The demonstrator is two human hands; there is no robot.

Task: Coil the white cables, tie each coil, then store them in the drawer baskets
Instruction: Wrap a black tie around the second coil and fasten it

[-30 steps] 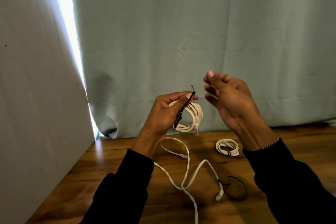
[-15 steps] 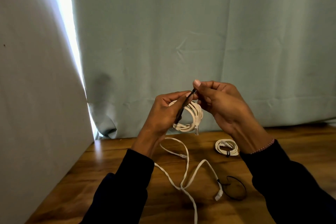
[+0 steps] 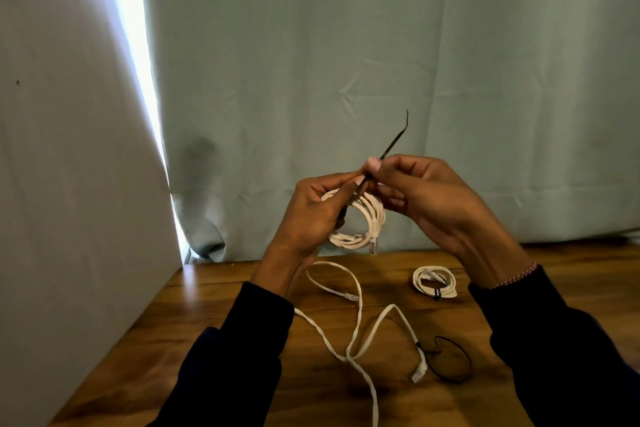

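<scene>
Fingers of right hand pinch black tie, its long axis slanting up-right, free tip toward upper frame. Left hand grips white coil at frame centre, raised above table, plug hanging down. Both palms face inward, wrists low. Loose cable sprawls below; tied coil right. No readable writing.
</scene>
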